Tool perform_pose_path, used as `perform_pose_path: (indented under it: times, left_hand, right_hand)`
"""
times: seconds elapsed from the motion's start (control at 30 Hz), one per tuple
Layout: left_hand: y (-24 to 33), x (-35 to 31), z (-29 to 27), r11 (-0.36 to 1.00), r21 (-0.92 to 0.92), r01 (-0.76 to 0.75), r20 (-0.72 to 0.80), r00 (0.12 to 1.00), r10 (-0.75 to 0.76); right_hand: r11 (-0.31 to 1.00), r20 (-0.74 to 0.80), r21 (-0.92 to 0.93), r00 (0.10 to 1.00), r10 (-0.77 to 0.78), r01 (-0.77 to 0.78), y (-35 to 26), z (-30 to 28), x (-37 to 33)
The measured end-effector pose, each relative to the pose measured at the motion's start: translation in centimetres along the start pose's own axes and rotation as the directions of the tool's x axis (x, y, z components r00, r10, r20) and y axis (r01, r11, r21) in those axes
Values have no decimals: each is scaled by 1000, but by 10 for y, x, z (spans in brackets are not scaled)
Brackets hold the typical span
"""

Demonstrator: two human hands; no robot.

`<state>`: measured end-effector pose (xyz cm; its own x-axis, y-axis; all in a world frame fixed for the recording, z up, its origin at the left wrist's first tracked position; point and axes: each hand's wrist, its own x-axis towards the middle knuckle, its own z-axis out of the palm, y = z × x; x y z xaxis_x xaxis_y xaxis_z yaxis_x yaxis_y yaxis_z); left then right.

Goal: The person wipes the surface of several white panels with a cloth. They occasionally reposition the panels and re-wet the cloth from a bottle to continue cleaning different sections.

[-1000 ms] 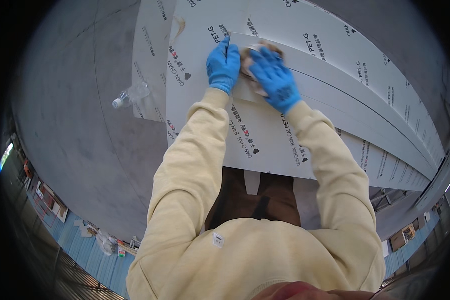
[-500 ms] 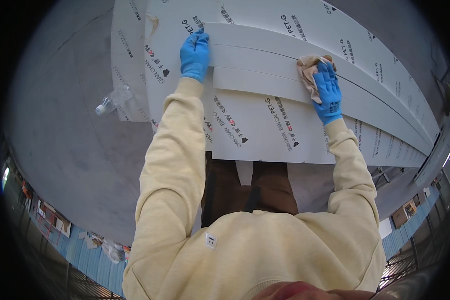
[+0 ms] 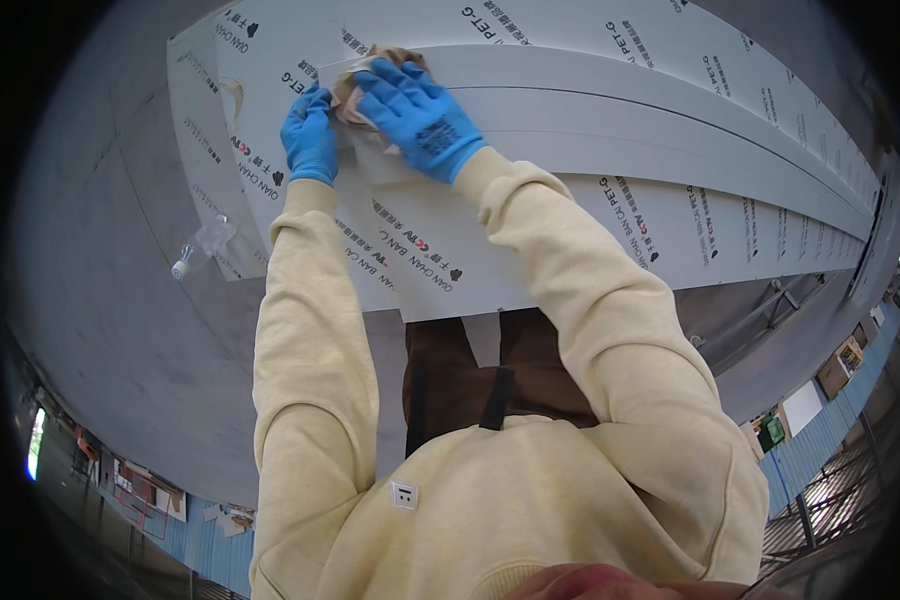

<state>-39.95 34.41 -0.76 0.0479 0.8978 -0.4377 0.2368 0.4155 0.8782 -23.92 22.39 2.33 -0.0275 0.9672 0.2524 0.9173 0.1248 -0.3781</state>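
Head view shows two hands (image 3: 308, 137) (image 3: 420, 120), one cloth (image 3: 349, 103), one bottle (image 3: 213, 238).

Soft, even light prevails, a bright patch (image 3: 36, 444) glares far left, and edges bend near the rim.

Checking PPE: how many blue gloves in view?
2. One on the left hand, at the left end of the white strips; one on the right hand, over the cloth. Others could be hidden.
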Motion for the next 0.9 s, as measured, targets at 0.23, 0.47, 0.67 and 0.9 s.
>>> perform_pose_path:
  times: [0.23, 0.47, 0.67, 0.9]
  left_hand:
    - [6, -5, -2, 999, 15, 32, -39, 999, -32]
    - [7, -4, -6, 997, -24, 75, -12, 997, -76]
    - [19, -2, 7, 992, 8, 126, -1, 992, -126]
    - [12, -1, -1, 998, -10, 67, 19, 998, -67]
  right_hand:
    - [970, -222, -93, 954, 200, -225, 139, -107, -153]
    - [816, -359, 132, 740, 569, -563, 138, -109, -145]
    - [969, -109, 112, 966, 235, -223, 3, 10, -9]
    - [998, 24, 63, 1000, 18, -20, 46, -36, -42]
